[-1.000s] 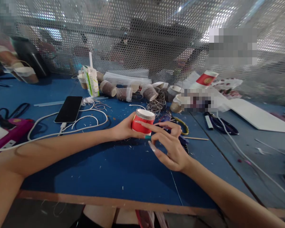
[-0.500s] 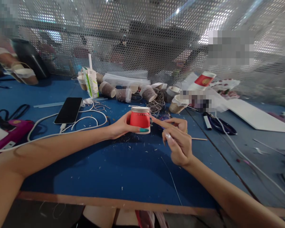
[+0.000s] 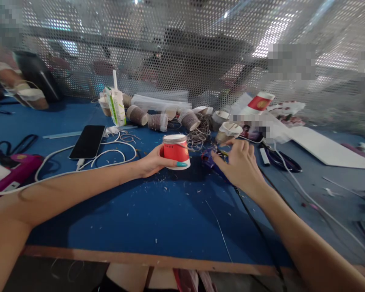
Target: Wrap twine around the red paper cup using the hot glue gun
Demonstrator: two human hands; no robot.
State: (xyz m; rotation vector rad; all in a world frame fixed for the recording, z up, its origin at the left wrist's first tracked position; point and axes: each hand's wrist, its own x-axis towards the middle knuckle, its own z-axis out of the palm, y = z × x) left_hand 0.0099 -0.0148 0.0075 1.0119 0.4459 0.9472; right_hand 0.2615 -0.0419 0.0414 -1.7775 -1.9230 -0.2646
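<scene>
My left hand is wrapped round a red paper cup, held upside down above the table with its white rim at the bottom. Grey-brown twine circles the cup's upper end, and a strand crosses its side. To the right, my right hand has thumb and fingers apart over a blue-purple tool with a black cord, which looks like a glue gun. Part of that tool is hidden beneath the hand, and I cannot tell whether they touch. A heap of loose twine lies just behind.
Several twine-wrapped cups line the back by a drink carton. At left are a phone, a white cable and a magenta tool. Scissors and a white board lie right. A perforated metal screen stands behind.
My right hand has left the cup's side and moved right, over the blue-purple tool, its fingers opening. The cup has turned in my left hand and shifted slightly left, showing its printed side.
</scene>
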